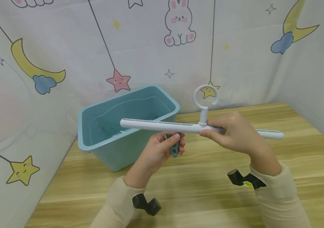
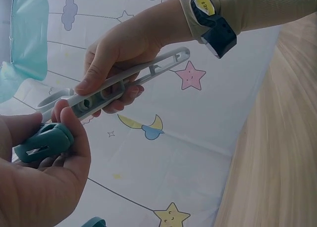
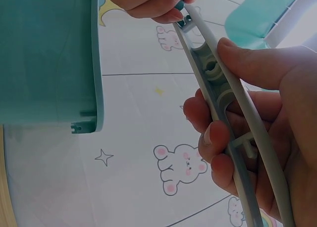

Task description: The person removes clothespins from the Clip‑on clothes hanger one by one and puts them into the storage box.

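Note:
A white clothes hanger (image 1: 162,126) with a ring-shaped hook is held level above the table by my right hand (image 1: 233,133), gripping it at the middle beside the hook. Its hollow underside, with ribs and small sockets, faces the right wrist view. My left hand (image 1: 160,148) pinches a teal clothespin (image 1: 174,150) between thumb and fingers, just below the hanger. In the left wrist view the slotted clothespin (image 2: 47,144) sits close by the hanger's bar (image 2: 129,81), and left fingertips are right at the bar.
A blue-green plastic tub (image 1: 116,155) stands at the back left of the wooden table (image 1: 202,190), with some small items inside. The hanger's left end overlaps its rim in the head view. A printed cloth (image 1: 150,57) hangs behind the table.

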`<state>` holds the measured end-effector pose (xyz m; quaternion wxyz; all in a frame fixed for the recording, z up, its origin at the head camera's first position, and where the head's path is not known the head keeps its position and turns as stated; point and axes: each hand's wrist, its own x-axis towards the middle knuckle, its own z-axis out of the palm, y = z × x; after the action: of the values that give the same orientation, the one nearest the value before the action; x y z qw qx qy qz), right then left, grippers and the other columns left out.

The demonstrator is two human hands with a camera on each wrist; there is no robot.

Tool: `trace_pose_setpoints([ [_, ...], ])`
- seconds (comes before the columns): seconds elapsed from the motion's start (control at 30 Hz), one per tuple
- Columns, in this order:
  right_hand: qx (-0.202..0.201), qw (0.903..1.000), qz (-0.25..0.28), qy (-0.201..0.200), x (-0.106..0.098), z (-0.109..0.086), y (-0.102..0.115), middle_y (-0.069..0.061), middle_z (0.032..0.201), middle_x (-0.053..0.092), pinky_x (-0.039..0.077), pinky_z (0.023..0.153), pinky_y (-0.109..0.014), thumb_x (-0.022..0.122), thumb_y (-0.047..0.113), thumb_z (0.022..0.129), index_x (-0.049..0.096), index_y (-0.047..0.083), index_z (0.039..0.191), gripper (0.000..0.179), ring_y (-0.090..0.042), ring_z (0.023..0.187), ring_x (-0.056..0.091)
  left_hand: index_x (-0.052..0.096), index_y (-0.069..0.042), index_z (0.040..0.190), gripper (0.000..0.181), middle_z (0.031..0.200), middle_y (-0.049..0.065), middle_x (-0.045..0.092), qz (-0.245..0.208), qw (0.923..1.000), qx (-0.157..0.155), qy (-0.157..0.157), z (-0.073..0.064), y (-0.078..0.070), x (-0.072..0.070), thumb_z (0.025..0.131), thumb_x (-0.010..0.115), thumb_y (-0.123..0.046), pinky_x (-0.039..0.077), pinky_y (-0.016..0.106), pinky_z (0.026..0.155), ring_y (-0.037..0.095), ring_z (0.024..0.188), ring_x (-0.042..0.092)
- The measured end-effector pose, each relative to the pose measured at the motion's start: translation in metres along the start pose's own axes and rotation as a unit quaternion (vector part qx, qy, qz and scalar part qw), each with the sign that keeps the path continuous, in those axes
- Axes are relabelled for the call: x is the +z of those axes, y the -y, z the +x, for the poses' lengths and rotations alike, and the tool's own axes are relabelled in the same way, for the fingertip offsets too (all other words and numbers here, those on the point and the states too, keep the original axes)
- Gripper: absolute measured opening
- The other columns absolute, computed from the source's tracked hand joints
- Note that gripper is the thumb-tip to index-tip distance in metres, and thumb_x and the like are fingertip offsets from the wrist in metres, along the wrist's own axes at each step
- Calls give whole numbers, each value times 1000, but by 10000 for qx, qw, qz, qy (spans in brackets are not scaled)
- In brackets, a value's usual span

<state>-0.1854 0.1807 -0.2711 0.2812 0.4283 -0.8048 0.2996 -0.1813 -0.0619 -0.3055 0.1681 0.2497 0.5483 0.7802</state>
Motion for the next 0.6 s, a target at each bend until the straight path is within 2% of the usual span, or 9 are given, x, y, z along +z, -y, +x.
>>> trace_pose_setpoints([
  [0.2, 13, 10000, 9, 16, 0, 0, 0, 16, 56, 44, 24, 41, -11, 64, 37, 93, 65, 16, 72, 30, 7, 46, 31, 55, 14, 104, 18, 78, 2, 62, 194, 9995, 23, -254, 0, -1, 2, 99, 50, -3, 54, 23, 67, 10, 66, 60],
  [0.37, 68, 10000, -7, 41, 0, 0, 1, 16, 55, 40, 21, 41, -10, 65, 35, 92, 63, 17, 70, 29, 7, 46, 28, 56, 18, 101, 23, 75, 2, 62, 786, 9941, 333, -668, 0, 2, 3, 96, 57, -4, 55, 25, 64, 10, 64, 61],
  [0.5, 83, 10000, 4, 48, 0, 0, 2, 16, 55, 39, 21, 40, -10, 67, 32, 92, 64, 16, 71, 26, 8, 45, 26, 63, 16, 96, 20, 70, 3, 64, 1490, 9804, 707, -1082, 0, 3, 7, 93, 62, -4, 55, 26, 63, 9, 62, 62],
  [0.6, 119, 9999, 10, 57, 0, 1, 2, 16, 55, 38, 20, 40, -10, 69, 28, 90, 65, 15, 72, 23, 8, 45, 26, 67, 13, 91, 16, 68, 11, 65, 2060, 9626, 1097, -1375, 0, 4, 11, 91, 65, -3, 56, 27, 62, 9, 60, 63],
])
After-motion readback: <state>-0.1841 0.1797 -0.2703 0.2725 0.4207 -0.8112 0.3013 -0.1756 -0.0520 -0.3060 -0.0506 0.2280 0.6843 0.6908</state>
